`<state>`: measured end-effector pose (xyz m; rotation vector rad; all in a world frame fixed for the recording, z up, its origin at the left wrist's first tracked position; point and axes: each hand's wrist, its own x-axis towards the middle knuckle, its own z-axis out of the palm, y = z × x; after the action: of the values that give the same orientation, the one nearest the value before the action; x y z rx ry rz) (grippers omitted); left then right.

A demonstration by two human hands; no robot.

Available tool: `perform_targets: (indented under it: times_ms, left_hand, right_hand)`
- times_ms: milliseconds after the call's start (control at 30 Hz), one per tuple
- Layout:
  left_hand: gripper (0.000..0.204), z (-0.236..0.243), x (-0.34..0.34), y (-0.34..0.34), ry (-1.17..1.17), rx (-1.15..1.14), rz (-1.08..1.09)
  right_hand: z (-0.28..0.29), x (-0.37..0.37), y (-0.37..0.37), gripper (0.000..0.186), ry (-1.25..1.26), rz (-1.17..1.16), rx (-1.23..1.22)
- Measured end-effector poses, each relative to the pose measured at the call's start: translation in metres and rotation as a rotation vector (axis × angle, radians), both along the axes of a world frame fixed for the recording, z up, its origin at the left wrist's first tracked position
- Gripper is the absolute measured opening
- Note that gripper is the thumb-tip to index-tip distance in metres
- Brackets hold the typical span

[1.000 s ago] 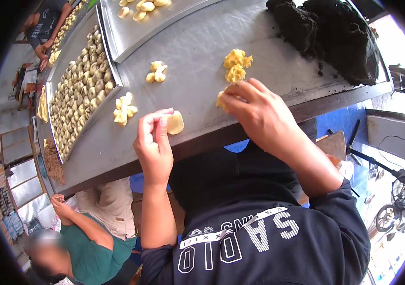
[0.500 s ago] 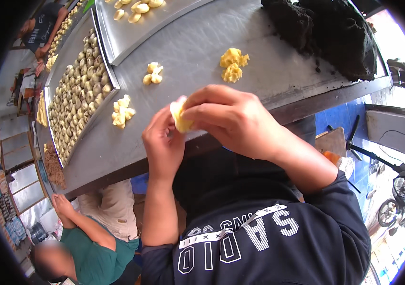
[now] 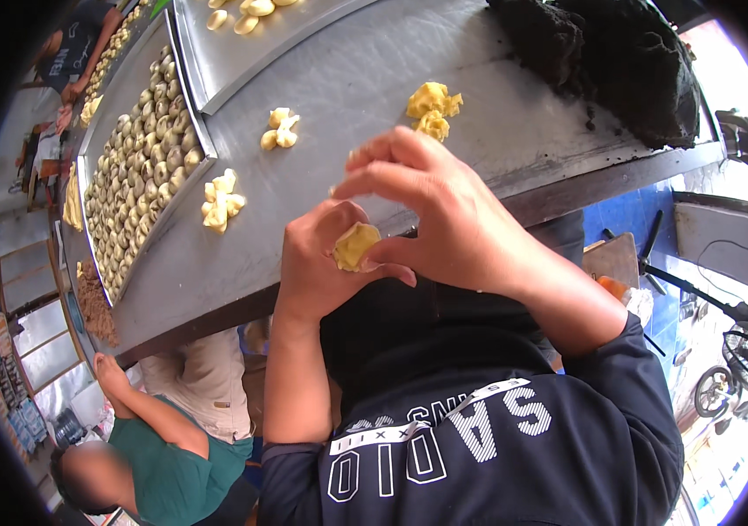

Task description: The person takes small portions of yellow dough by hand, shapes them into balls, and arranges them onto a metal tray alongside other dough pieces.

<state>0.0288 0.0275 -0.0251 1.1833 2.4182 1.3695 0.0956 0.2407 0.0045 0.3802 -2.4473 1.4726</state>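
Observation:
A small, flattened piece of yellow dough [image 3: 355, 246] rests in the curled fingers of my left hand [image 3: 306, 254], just past the table's near edge. The thumb of my right hand [image 3: 457, 215] touches the dough's right side. The other right fingers arch above it, apart from the thumb and off the dough. Just beyond my hands, crumpled yellow dough pieces [image 3: 432, 103] lie on the metal table [image 3: 330, 96]. Two small clusters of paler dough, one nearer [image 3: 221, 202] and one farther [image 3: 280, 130], sit to the left.
A tray of filled dough balls [image 3: 141, 167] stands at left, beside another tray [image 3: 255, 61] holding smooth pale pieces [image 3: 257, 8]. A large dark mass [image 3: 628, 70] covers the far right. Brown crumbs [image 3: 93, 302] lie at the left corner. A co-worker in green [image 3: 181, 456] sits at lower left; another person [image 3: 80, 48] is at far left.
My right fingers have lifted off the dough and spread, leaving the thumb against it. The dough has come slightly nearer and turned its face up in my left hand.

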Motion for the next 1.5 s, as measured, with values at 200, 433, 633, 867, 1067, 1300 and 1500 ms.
perform_targets:
  times_ms: [200, 433, 633, 867, 1067, 1300, 1500]
  left_hand:
    - [0.062, -0.002, 0.001, 0.006, 0.151, -0.016, 0.000]
    - [0.053, -0.012, 0.002, -0.005, -0.103, -0.049, -0.055]
    - [0.044, -0.010, 0.005, 0.003, -0.007, 0.000, 0.016]
    - [0.057, -0.003, -0.004, -0.006, -0.653, 0.243, 0.033]
    - [0.068, -0.016, -0.011, -0.008, -0.610, 0.330, -0.027]
    - [0.043, -0.014, -0.010, -0.014, -0.615, 0.249, 0.062]
    - [0.031, -0.021, -0.009, -0.011, -0.495, 0.361, -0.040]
  right_hand:
    - [-0.001, -0.007, -0.004, 0.065, -0.081, 0.010, 0.033]
    - [-0.011, -0.016, -0.015, 0.056, -0.110, -0.007, 0.105]
    - [0.005, -0.008, 0.006, 0.027, 0.051, -0.063, 0.206]
    - [-0.030, -0.005, 0.056, 0.011, 0.109, -0.329, 0.633]
    - [-0.052, -0.001, 0.053, 0.007, 0.213, -0.293, 0.467]
    - [-0.053, -0.001, 0.051, 0.005, 0.224, -0.308, 0.342]
    - [-0.051, 0.003, 0.054, 0.015, 0.149, -0.174, 0.339]
